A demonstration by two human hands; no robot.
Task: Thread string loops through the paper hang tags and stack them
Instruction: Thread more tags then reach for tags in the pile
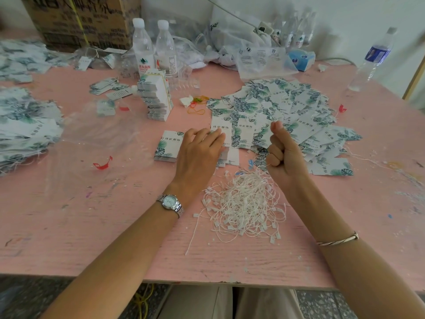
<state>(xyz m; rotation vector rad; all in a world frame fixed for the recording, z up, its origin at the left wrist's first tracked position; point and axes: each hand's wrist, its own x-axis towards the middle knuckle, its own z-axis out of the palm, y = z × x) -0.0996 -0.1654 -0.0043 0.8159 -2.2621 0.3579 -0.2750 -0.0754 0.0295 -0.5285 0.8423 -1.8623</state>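
A loose heap of white paper hang tags (287,116) with green leaf prints spreads over the pink table (92,222) ahead of me. A small neat stack of tags (167,146) lies to its left. My left hand (200,153) lies between them, its fingers stretched flat on a tag (219,131) at the heap's near edge. My right hand (284,153) is curled into a fist with the thumb up, gripping a thin white string that trails down toward the tangled pile of white string loops (243,203) near me.
A tall stack of bundled tags (157,97) stands behind the left hand, with water bottles (142,47) and a cardboard box (80,19) further back. Big tag piles (23,125) and a clear plastic bag (103,127) fill the left. Another bottle (372,58) stands far right. Rubber bands (197,104) lie mid-table.
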